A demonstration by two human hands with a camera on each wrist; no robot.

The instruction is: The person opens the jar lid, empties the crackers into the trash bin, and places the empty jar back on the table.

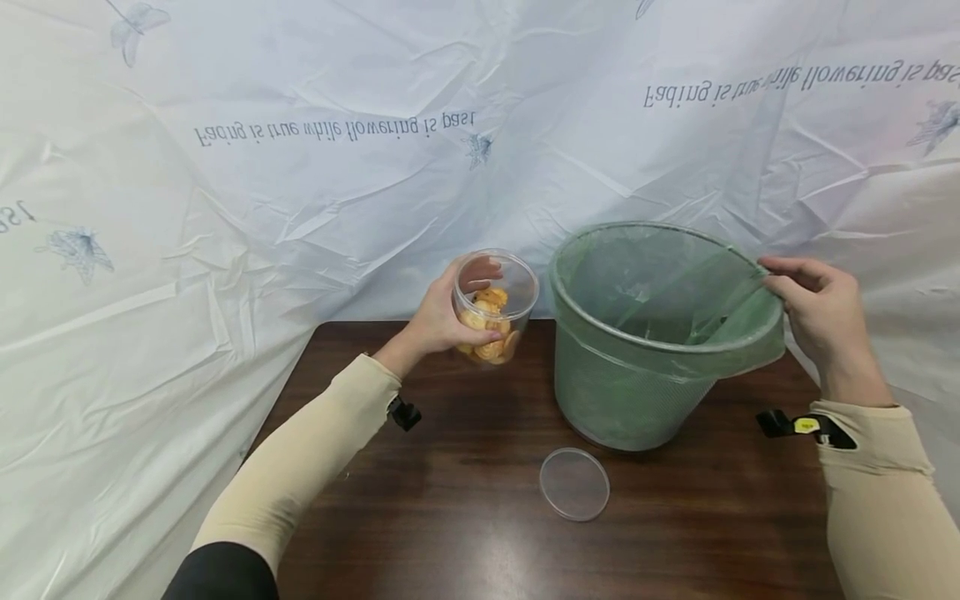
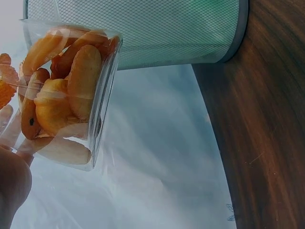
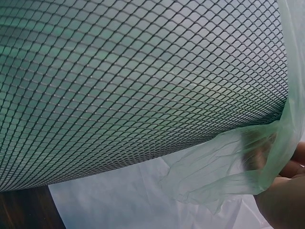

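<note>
A person's left hand (image 1: 438,321) grips a clear plastic tub of golden biscuits (image 1: 495,310), fingers wrapped around it, tilted with its open mouth toward a mesh wastebasket (image 1: 637,392). The right hand (image 1: 817,312) pinches the green bin liner (image 1: 757,346) at the basket's rim, tipping the basket. The tub's lid (image 1: 574,483) already lies off on the dark wooden table (image 1: 450,517). The biscuits remain inside the tub; emptying appears not yet begun.
</note>
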